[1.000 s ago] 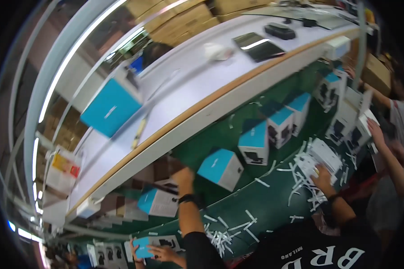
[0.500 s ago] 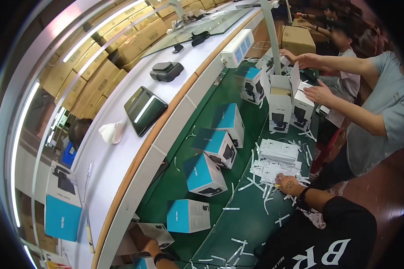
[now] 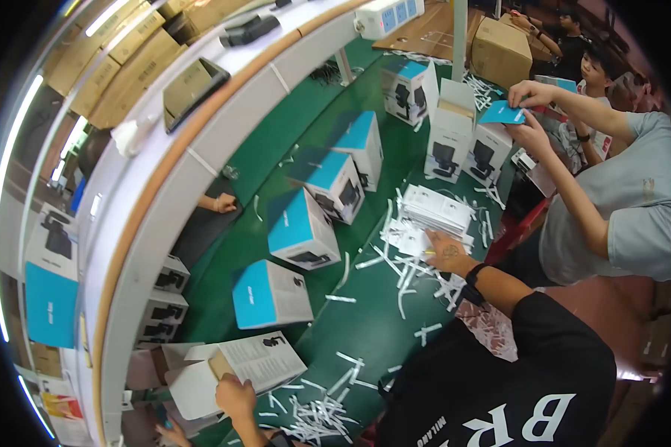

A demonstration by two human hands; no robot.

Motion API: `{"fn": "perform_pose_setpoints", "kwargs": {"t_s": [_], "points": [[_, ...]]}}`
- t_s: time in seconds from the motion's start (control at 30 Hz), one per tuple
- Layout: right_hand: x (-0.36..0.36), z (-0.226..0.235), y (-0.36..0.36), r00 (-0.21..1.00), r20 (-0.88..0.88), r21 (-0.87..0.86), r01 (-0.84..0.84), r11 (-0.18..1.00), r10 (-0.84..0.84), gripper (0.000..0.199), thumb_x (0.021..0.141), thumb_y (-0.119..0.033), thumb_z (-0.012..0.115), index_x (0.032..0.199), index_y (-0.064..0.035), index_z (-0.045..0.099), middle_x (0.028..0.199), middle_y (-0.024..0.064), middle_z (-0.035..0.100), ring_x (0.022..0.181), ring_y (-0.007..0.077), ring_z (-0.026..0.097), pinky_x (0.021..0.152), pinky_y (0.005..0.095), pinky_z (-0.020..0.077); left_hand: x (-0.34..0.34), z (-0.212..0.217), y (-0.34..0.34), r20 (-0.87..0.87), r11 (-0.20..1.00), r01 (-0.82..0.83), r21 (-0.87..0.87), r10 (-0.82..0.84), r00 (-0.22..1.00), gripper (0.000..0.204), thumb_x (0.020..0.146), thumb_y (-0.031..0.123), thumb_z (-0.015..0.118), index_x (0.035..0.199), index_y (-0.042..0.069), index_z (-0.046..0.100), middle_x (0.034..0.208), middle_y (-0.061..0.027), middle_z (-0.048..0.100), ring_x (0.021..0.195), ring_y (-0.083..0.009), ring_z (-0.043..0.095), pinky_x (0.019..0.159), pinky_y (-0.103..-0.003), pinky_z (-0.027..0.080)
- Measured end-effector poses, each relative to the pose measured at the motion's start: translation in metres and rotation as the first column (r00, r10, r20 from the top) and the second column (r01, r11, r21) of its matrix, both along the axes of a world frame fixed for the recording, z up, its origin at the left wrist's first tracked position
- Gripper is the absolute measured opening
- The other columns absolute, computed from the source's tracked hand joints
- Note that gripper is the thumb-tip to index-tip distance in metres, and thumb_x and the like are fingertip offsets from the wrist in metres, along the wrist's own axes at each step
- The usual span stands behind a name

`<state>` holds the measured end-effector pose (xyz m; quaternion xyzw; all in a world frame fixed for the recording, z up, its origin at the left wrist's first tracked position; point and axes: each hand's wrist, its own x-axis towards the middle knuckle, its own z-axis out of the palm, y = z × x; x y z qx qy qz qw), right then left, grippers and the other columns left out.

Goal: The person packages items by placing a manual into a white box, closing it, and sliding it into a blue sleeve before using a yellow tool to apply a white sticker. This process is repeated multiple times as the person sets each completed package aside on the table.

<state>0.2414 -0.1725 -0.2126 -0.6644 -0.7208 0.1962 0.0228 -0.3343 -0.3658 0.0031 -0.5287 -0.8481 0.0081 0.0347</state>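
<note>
My left hand (image 3: 235, 395) comes in from the lower edge, fingers closed on the side of an opened white box (image 3: 265, 361). The box lies tilted, its flaps spread and brown cardboard showing inside. My right hand (image 3: 447, 252), with a black band on the wrist, rests on loose white printed leaflets (image 3: 406, 238). Its fingers are bent at a leaflet's edge, partly hidden, with a small yellow thing by the thumb. Just beyond lies a thick leaflet stack (image 3: 436, 208).
Blue-and-white boxes (image 3: 272, 294) stand in a row along the green table. Paper strips (image 3: 317, 417) lie scattered. A raised white shelf (image 3: 145, 167) with a wooden edge curves along the left. On the right, a co-worker's hands (image 3: 529, 112) hold a blue card above white boxes (image 3: 449, 141).
The view has shifted, so the table's things sit further left and higher. My left hand has brought the white box out over the table. My right hand stays at the leaflets.
</note>
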Motion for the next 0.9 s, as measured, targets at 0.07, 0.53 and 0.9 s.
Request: {"fn": "perform_pose_setpoints", "kwargs": {"t_s": [0.07,0.53,0.9], "points": [[-0.001,-0.008,-0.008,1.000,0.020,0.017,-0.018,1.000,0.018,0.095,0.079,-0.043,0.080,0.156,-0.0076,0.036,0.143,0.0231,0.051,0.126,0.0395,0.058,0.104,0.0431,0.0504,0.026,-0.001,-0.028,0.074,0.999,-0.036,0.019,0.034,0.997,0.022,0.069,0.012,0.082,0.075,0.005,0.063,0.074,-0.0193,0.068,0.071,-0.0444,0.066,0.067,-0.053,0.052],[-0.032,0.002,-0.005,0.982,-0.124,-0.183,-0.167,0.969,0.145,0.062,0.068,-0.046,0.085,0.112,-0.0051,0.069,0.099,0.0232,0.071,0.099,0.0399,0.069,0.089,0.0458,0.0547,0.213,-0.026,-0.131,0.334,0.880,0.297,0.370,-0.425,0.841,0.012,0.077,0.005,0.076,0.079,0.008,0.064,0.075,-0.0090,0.063,0.074,-0.0305,0.062,0.077,-0.044,0.041],[0.040,-0.135,-0.001,0.768,-0.638,-0.143,-0.056,0.988,-0.048,0.025,0.095,-0.025,0.067,0.098,-0.0005,0.070,0.084,0.0070,0.066,0.073,0.0201,0.062,0.066,0.0415,0.0496,0.242,0.028,-0.191,0.327,0.707,0.090,0.701,-0.432,0.841,0.024,0.079,0.008,0.079,0.101,0.005,0.069,0.094,-0.0079,0.068,0.096,-0.0278,0.065,0.099,-0.046,0.045]]}}
